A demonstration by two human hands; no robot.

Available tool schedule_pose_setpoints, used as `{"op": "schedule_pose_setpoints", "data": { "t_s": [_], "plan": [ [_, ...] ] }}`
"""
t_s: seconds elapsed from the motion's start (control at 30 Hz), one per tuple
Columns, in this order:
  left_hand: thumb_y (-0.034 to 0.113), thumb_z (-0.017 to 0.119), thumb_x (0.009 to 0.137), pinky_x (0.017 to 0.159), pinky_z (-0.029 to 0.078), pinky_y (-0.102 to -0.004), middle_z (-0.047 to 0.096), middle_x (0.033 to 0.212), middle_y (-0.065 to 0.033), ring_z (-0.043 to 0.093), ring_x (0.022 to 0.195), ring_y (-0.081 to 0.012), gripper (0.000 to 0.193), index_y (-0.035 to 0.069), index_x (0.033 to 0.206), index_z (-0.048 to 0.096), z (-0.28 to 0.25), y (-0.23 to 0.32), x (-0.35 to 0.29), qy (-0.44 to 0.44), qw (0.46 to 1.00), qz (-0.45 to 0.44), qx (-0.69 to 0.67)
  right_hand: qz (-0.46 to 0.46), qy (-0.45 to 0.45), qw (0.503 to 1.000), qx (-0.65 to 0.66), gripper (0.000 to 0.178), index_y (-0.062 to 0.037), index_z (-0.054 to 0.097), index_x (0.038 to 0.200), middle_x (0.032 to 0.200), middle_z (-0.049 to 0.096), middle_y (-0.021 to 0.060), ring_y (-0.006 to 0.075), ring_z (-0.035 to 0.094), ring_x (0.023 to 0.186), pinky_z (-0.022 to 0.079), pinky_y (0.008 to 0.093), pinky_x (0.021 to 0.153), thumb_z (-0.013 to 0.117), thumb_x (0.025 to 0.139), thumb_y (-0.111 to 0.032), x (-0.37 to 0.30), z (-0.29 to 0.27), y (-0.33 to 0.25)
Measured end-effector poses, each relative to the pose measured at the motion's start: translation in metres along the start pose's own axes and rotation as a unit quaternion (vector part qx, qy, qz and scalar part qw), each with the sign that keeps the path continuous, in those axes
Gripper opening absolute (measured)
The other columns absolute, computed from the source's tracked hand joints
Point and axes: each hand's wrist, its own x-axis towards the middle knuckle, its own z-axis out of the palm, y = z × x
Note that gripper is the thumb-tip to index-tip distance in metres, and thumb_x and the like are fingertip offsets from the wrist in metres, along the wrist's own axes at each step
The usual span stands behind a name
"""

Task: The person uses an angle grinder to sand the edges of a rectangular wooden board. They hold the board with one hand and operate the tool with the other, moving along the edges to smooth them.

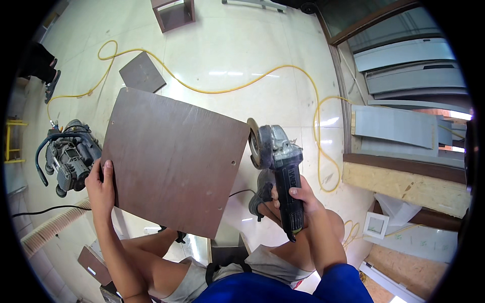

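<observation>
My left hand point(102, 184) grips a square brown wooden board point(174, 156) by its left edge, thumb on top and the other fingers hidden behind it. The board is held up before my lap and has small holes near its corners. My right hand point(305, 196) is wrapped round the black body of an angle grinder point(288, 187). Its disc point(256, 144) is at the board's upper right corner, very close or touching; I cannot tell which. Whether the disc spins does not show.
An air compressor point(73, 156) stands at the left, with a yellow hose point(222, 92) running across the floor. A smaller brown board point(142, 73) lies beyond. At the right are grey panels point(394, 123). A ribbed hose point(53, 230) lies lower left. Another person's foot point(52, 86) is at the far left.
</observation>
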Motion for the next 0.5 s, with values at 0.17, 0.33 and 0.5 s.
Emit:
{"op": "schedule_pose_setpoints", "data": {
  "t_s": [0.17, 0.33, 0.5],
  "plan": [
    [0.032, 0.055, 0.105, 0.079, 0.05, -0.0307, 0.071, 0.091, -0.0124, 0.058, 0.082, -0.0143, 0.041, -0.007, 0.115, 0.064, -0.001, -0.002, 0.001, 0.01, 1.0, 0.004, 0.014, 0.004, -0.004, 1.0, -0.003, 0.062, 0.0017, 0.047, 0.129, 0.094, 0.065, 0.019, 0.0275, 0.068, 0.077, 0.057, 0.0414, 0.067, 0.078, 0.08, -0.019, -0.003, -0.005, 0.004],
    [0.034, 0.058, 0.104, 0.078, 0.05, -0.0323, 0.072, 0.089, -0.015, 0.059, 0.079, -0.0157, 0.044, -0.008, 0.114, 0.064, 0.001, -0.002, 0.001, 0.015, 1.0, 0.002, -0.005, -0.009, 0.013, 0.999, -0.032, 0.062, 0.002, 0.047, 0.13, 0.093, 0.065, 0.0181, 0.0282, 0.068, 0.078, 0.057, 0.042, 0.068, 0.077, 0.08, -0.019, 0.0, -0.009, -0.001],
    [0.033, 0.057, 0.105, 0.078, 0.05, -0.0322, 0.072, 0.089, -0.015, 0.059, 0.078, -0.0157, 0.042, -0.007, 0.114, 0.065, 0.003, -0.008, 0.0, 0.032, 0.999, 0.021, 0.03, 0.001, -0.002, 0.999, -0.032, 0.061, 0.0027, 0.047, 0.13, 0.093, 0.065, 0.0177, 0.0264, 0.068, 0.079, 0.058, 0.0415, 0.069, 0.076, 0.08, -0.018, -0.01, -0.006, 0.004]
  ]
}}
